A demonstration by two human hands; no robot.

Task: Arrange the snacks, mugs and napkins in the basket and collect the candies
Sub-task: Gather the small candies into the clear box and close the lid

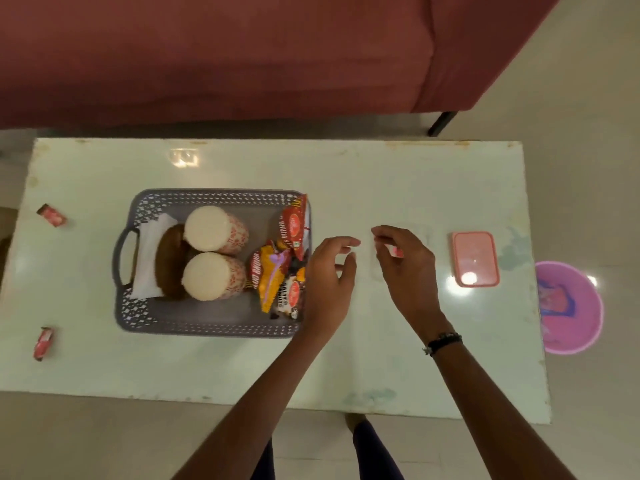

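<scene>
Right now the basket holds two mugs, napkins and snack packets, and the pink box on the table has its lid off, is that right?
Not quite. The basket does hold two mugs, napkins and snack packets, but the pink box has its lid on. It sits closed on the table, as the head view shows.

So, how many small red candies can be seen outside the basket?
3. One candy lies at the table's far-left edge, another at the near-left, and one is in the right hand. More may be hidden.
</scene>
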